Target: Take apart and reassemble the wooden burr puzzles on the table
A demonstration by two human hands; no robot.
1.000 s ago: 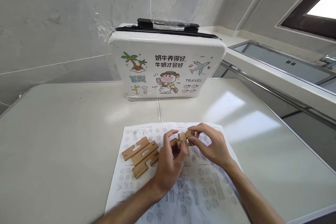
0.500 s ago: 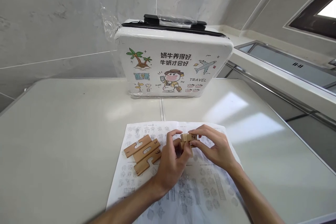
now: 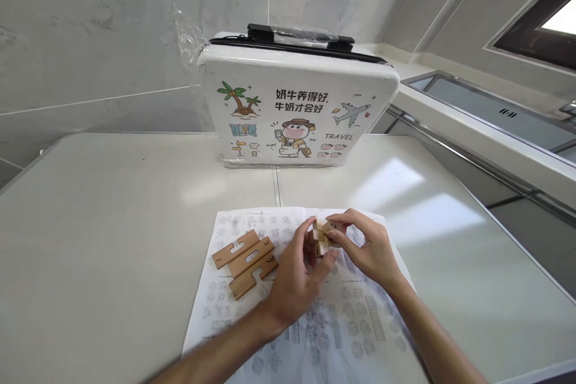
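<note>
The suitcase (image 3: 297, 114) blocks ahead; the table (image 3: 112, 222) allows passage leftward.

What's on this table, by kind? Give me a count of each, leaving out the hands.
Flat wooden pieces: 3
Paper sheet: 1
Plastic-wrapped case: 1
Total: 5, leaving out the held wooden blocks, too hidden to count.

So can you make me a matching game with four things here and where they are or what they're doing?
1. Suitcase
2. Printed sheet
3. Three flat wooden pieces
4. Left hand and right hand

A. Lying beside each other, left of the hands
B. Gripping small wooden blocks
C. Standing upright on the table
D. Spread out underneath the hands

Right pairs: 1-C, 2-D, 3-A, 4-B
</note>
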